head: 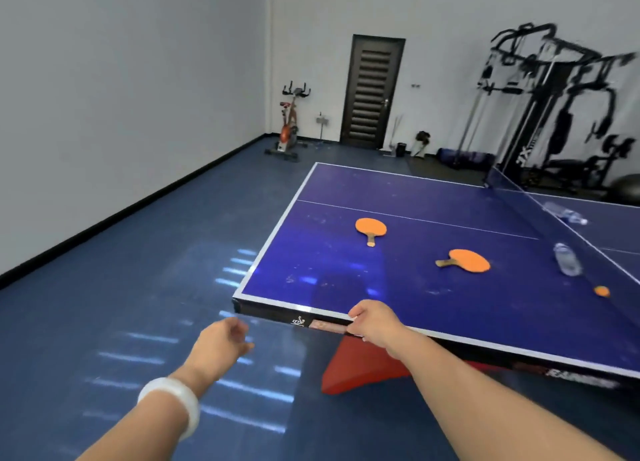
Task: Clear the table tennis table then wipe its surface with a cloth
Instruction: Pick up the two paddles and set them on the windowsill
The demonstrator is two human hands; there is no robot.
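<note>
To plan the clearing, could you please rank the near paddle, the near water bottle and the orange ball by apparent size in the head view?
1. Near paddle
2. Near water bottle, somewhat smaller
3. Orange ball, clearly smallest

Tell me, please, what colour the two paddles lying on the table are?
Both paddles are orange, seen in the head view.

Single head-worn view, angled down over the table tennis table [433, 287] corner, close.
</note>
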